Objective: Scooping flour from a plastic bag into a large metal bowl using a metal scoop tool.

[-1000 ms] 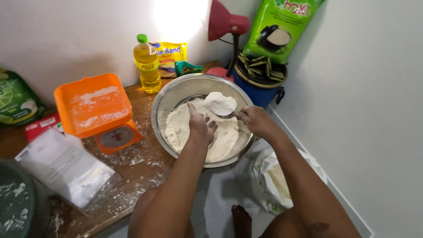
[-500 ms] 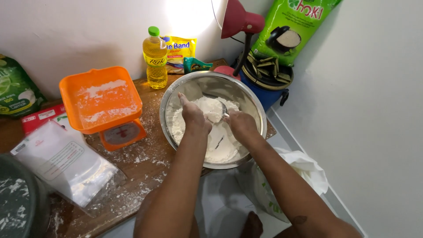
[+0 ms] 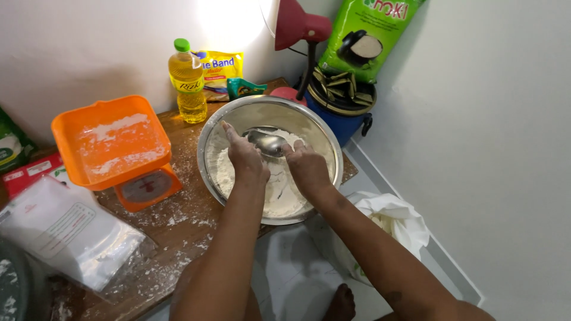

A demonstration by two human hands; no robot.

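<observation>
Two floury hands, left hand [image 3: 247, 157] open, right hand [image 3: 306, 168] perhaps gripping one spoon [image 3: 267, 142], in one steel bowl [image 3: 324, 139].

Scene brightly lit. A red desk lamp [image 3: 295, 25] throws a blown-out glare patch on the white wall to its left. Specular highlights on the round steel mixing bowl [image 3: 321, 128] below it. Focus sharp; slight wide-angle stretching at frame edges.

White walls [image 3: 499, 119], bright glare, red lamp [image 3: 297, 27], low wooden board [image 3: 178, 232], pale floor [image 3: 285, 267].
</observation>
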